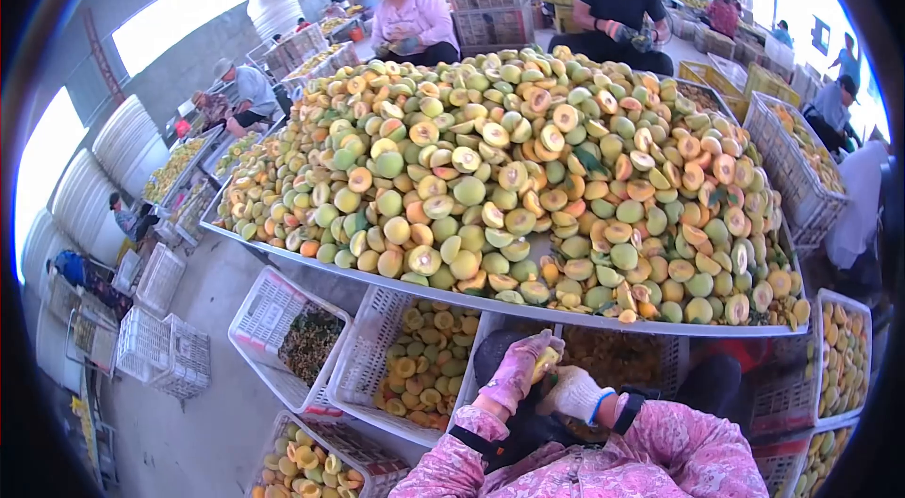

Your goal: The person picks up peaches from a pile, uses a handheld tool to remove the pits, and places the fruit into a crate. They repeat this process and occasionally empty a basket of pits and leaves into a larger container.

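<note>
Pink patterned sleeves (683, 446) reached in from the near edge of the head view, which I watched remotely. On the near side of the table (424, 287), between the hands, was a yellowish fruit piece (545, 366). The left hand (514, 373) pinched it; the right hand (573, 394), white-gloved, was curled close against it, and I could not tell whether it gripped anything. I judged the piece light, fairly firm yet easily bruised, probably slick where cut, and best held by its rounded skin sides. Farther off, halved fruit (471, 177) lay heaped; to the left stood a white crate (370, 347) with more.
</note>
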The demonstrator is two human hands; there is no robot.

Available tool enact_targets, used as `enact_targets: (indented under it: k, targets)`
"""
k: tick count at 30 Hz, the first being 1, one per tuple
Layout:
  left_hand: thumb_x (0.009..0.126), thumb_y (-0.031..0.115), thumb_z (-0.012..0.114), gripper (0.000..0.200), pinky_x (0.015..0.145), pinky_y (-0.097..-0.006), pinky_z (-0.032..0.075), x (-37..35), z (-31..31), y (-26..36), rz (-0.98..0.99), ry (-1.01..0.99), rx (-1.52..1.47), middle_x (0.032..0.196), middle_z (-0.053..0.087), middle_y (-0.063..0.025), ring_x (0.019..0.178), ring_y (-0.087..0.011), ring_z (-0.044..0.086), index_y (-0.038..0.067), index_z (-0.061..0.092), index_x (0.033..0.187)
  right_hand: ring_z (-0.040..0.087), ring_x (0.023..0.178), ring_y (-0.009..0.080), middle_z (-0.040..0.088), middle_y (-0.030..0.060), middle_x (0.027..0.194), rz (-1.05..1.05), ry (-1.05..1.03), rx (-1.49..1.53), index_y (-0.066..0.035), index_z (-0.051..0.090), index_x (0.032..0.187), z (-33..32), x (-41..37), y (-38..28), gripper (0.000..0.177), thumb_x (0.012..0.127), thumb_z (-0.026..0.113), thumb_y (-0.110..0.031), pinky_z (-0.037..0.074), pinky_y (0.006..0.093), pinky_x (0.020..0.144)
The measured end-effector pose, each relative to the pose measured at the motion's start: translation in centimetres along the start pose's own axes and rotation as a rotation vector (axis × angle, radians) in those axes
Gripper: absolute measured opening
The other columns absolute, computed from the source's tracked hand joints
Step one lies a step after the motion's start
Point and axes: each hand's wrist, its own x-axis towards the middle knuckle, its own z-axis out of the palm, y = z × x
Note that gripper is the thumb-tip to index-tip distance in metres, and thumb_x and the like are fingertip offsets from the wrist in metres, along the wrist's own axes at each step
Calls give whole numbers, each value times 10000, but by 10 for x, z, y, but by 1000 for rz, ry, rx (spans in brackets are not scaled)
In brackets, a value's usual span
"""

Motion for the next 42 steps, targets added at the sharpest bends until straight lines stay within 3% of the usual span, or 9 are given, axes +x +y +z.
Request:
enact_targets:
  k: [5, 12, 13, 18, 22, 23, 34, 38, 42]
  targets:
    - [959, 292, 620, 461, 922, -295, 484, -15, -9, -8, 330, -154, 118, 1213, 609, -86, 1109, -164, 574, 16, 537, 1319, 551, 475, 166, 596, 42, 598, 125, -114, 534, -55, 614, 727, -3, -18, -23, 188, 702, 797, -89, 422, 312, 432]
    - [918, 140, 679, 349, 916, -293, 484, -41, 27, -10, 897, -1, 554, 1176, 638, -77, 1069, -155, 589, 50, 609, 1248, 555, 458, 173, 589, 44, 612, 117, -155, 713, -24, 620, 806, -11, -40, -34, 196, 698, 783, -45, 464, 305, 432]
    - [917, 131, 682, 272, 807, -259, 510, -37, 26, -15, 747, -85, 300, 1102, 667, -63, 953, -119, 613, 53, 659, 1177, 554, 466, 170, 584, 44, 600, 132, -143, 664, -26, 618, 777, -10, -43, -35, 180, 698, 779, -40, 467, 307, 440]
    - [911, 142, 696, 212, 648, -211, 480, -23, 17, -22, 619, -77, 496, 984, 687, -10, 792, -52, 587, 46, 701, 1100, 549, 468, 158, 585, 43, 607, 235, -226, 574, -52, 598, 730, -10, -39, -17, 175, 707, 771, -61, 464, 303, 437]
    - [901, 207, 707, 252, 605, -217, 479, -19, 9, -10, 398, -173, 382, 920, 698, -18, 738, -65, 606, 33, 702, 1083, 477, 453, 139, 520, 10, 575, 264, -298, 1056, -103, 546, 690, 7, -38, -21, 241, 760, 774, -67, 403, 311, 422]
    - [896, 291, 708, 346, 732, -268, 533, -20, 8, -4, 368, -175, 422, 970, 699, -75, 840, -141, 661, -11, 683, 1062, 491, 445, 156, 522, 22, 570, 235, -306, 1119, -94, 544, 688, 11, -35, -23, 250, 747, 786, -66, 421, 321, 418]
    - [837, 379, 753, 488, 724, -391, 593, -25, 3, 10, 247, -206, 203, 966, 696, -187, 804, -282, 700, -48, 653, 1052, 501, 402, 186, 524, 49, 548, 193, -317, 1295, -75, 534, 731, 31, -24, -35, 237, 751, 769, -51, 428, 333, 381]
    - [848, 397, 739, 479, 732, -330, 564, -19, 6, 3, 332, -177, 462, 950, 697, -140, 821, -221, 683, -39, 672, 1034, 477, 423, 147, 504, 31, 536, 209, -312, 923, -97, 519, 697, 11, -26, -21, 248, 755, 750, -30, 405, 302, 406]
    - [867, 359, 729, 419, 730, -287, 531, -23, 12, 10, 246, -240, 423, 930, 693, -93, 828, -161, 656, -32, 685, 1012, 478, 420, 155, 493, 26, 534, 223, -314, 1178, -100, 517, 705, 13, -38, -35, 266, 748, 775, -58, 412, 310, 408]
